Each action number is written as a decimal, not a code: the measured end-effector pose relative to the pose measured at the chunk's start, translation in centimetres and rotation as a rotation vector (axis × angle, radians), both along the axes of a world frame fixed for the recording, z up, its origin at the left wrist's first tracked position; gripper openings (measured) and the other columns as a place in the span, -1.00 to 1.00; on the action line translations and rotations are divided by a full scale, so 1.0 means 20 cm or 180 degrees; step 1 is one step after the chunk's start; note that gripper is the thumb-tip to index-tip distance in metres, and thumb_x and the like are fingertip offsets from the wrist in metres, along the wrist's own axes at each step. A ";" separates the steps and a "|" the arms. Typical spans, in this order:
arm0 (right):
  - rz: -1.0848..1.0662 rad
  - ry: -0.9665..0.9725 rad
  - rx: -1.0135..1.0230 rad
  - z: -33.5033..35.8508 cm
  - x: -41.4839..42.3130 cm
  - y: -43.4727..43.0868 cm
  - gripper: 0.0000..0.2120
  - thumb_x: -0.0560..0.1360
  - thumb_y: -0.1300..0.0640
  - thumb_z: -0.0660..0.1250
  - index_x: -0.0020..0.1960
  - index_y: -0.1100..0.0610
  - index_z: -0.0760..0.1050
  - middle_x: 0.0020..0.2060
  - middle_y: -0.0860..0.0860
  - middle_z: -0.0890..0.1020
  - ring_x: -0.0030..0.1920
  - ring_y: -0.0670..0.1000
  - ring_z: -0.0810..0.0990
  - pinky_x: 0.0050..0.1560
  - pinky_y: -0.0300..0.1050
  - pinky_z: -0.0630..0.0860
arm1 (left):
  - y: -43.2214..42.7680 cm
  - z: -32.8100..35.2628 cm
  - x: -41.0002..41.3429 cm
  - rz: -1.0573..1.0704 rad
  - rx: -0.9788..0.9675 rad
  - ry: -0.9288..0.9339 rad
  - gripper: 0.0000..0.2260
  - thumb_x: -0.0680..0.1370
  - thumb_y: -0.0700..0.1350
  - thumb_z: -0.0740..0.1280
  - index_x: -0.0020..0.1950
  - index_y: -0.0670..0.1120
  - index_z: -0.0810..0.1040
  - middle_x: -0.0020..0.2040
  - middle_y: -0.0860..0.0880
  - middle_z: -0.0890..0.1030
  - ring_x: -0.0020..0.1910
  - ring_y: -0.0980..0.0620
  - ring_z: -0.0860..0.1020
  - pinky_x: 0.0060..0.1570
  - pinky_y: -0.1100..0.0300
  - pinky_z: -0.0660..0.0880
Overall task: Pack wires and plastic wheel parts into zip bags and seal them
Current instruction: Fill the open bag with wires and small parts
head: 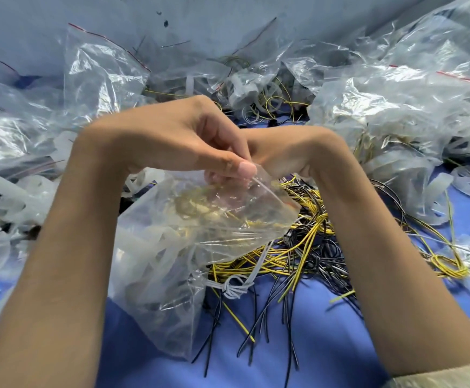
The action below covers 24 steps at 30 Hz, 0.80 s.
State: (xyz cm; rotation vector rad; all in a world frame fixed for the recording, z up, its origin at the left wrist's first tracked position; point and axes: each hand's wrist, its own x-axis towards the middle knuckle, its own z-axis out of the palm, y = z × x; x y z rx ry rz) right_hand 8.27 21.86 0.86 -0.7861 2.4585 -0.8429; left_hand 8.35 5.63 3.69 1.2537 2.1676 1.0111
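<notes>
**Two hands meet at the top of a bag**

Head view: The left hand (178,141) pinches the top edge of a clear zip bag (172,247). Its thumb presses down on the zip strip. The right hand (284,152) is touching the left one. Its fingers hide behind the left hand, so I cannot tell if it holds anything.

The bag hangs over the middle of the blue tabletop (150,365) and sags toward the near edge. White plastic pieces and some yellow wire show inside it, blurry through the plastic.

A messy heap of yellow and black wires (306,256) lies just right of the bag, partly under the right arm. A tied white cord (236,287) lies against the bag's lower side.

Loose white wheel parts (18,203) crowd the left edge. Crumpled clear bags (396,107) pile up along the far edge and the right edge.

The open room is the blue patch at the near edge, between the two arms.
</notes>
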 end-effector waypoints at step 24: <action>-0.0356 -0.0822 -0.0915 -0.07 0.02 0.01 -0.72 0.63 0.23 0.08 0.24 0.32 0.44 -0.23 -0.07 0.54 -0.26 -0.15 0.53 -0.22 -0.34 0.49 | 0.00 0.00 -0.01 0.0257 0.0395 0.0187 -0.78 0.43 0.07 0.38 -0.23 -0.07 0.63 -0.40 -0.02 0.53 -0.37 0.07 0.39 -0.38 0.26 0.27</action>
